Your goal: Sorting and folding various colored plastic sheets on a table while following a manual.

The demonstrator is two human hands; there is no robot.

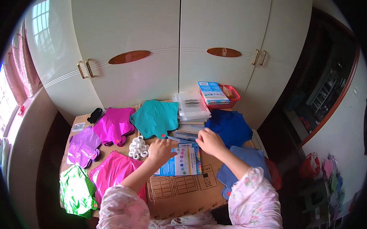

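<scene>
The left hand [161,149] covers the top left corner of the printed card [181,161], and its fingertips cannot be made out. The right hand [210,141] hides part of the stack of flat packets [187,131], so whether its grip is closed on one is unclear. The print on the card is too small to tell. Sleeves hide the cardboard sheet's [181,191] near edge.
</scene>
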